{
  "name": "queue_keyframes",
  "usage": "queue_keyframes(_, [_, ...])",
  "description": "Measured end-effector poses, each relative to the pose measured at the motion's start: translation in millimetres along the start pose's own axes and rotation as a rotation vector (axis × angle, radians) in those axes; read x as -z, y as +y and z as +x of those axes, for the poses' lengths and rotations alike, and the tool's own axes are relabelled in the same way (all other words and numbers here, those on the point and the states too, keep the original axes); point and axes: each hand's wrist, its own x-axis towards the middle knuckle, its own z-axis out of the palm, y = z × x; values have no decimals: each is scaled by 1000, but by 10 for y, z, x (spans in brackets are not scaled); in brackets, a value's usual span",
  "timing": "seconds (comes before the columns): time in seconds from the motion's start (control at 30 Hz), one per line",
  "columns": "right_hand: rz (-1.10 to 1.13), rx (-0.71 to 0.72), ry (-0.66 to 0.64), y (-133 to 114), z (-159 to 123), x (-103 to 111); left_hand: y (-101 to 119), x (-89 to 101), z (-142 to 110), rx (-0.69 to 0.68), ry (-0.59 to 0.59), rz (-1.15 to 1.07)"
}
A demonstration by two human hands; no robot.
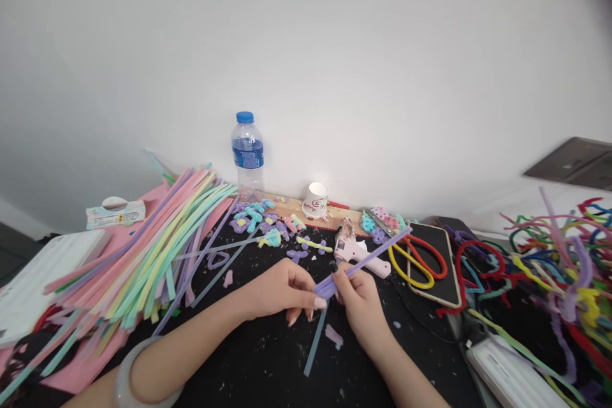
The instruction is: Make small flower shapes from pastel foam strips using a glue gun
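My left hand [284, 290] and my right hand [357, 298] meet over the black tabletop [268, 357]. Both pinch the near end of a long purple foam strip [370, 256], which slants up to the right. The left thumb and fingers press the strip's folded end; the right fingers close on it just beside them. A pale bangle [125, 377] sits on my left wrist. A grey-blue strip [315, 347] lies on the table beneath my hands.
A fan of pastel foam strips [157, 242] lies at the left on pink sheets. Small foam shapes [261, 220], a pink glue gun [356, 254], a paper cup [315, 199], a water bottle [247, 153], scissors [415, 261] and tangled pipe cleaners [549, 268] surround my hands.
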Motion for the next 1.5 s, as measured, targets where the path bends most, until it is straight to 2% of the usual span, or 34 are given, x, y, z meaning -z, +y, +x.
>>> queue_keyframes(0.07, [-47,19,105,26,13,10,-17,-37,28,-59,149,78])
queue_keyframes(0.17, [-114,33,168,51,0,2,-31,-90,36,-162,309,217])
queue_keyframes(0.27, [-163,49,200,48,-30,-26,-42,-119,19,-294,419,411])
queue_keyframes(0.33, [-181,52,212,37,-44,-45,-54,-124,8,-359,448,511])
queue_keyframes(0.53, [-196,36,172,26,-37,-60,-103,-125,-20,-436,448,649])
queue_keyframes(0.77, [-205,43,168,30,-51,-49,-90,-124,-32,-493,377,705])
queue_keyframes(0.9, [-219,59,178,34,-34,-28,-44,-84,-34,-463,372,715])
queue_keyframes(0.97, [-234,78,172,38,-22,-17,-16,-51,-35,-434,432,702])
queue_keyframes(1.07, [-253,125,80,34,-10,-16,20,-14,-27,-450,497,666])
queue_keyframes(1.13, [-263,157,6,21,-8,-23,32,-10,-12,-470,425,624])
queue_keyframes(1.23, [-276,177,-41,0,-6,-28,25,-24,20,-404,303,542])
queue_keyframes(1.37, [-287,179,-90,-15,6,-8,-13,-40,47,-248,267,393])
queue_keyframes(1.5, [-304,158,-48,-5,16,24,-52,-41,51,-175,223,241])
